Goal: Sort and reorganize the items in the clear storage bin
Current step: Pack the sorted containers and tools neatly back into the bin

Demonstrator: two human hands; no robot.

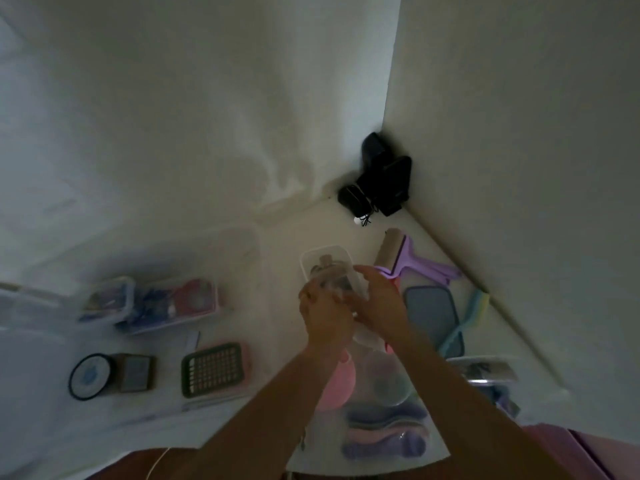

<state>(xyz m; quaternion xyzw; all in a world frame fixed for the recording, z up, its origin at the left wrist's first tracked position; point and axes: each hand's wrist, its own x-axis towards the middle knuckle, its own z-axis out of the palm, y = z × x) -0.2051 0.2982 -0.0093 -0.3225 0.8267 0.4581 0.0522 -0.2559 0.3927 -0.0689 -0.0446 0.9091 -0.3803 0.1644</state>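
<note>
A dim, blurred view looks down on a pale, smooth floor (277, 230) meeting two plain white walls in a corner. At the bottom centre, beneath the forearms, sits a clear plastic storage bin (374, 455), soft-edged, holding rounded pink, mint and purple shapes. Both hands are raised together above it. The left hand (325, 317) and right hand (381, 303) curl their fingers around a small clear rectangular container (329, 268) with rounded corners, tilted away from the viewer; its contents are too blurred to tell. To the right lie a purple plastic squeegee (419, 265) and a flat grey-blue lid (433, 313). To the left lie a dark green grid-shaped tray (213, 370) and a round black-rimmed disc (90, 375). In the corner stands a glossy black device (384, 174).
</note>
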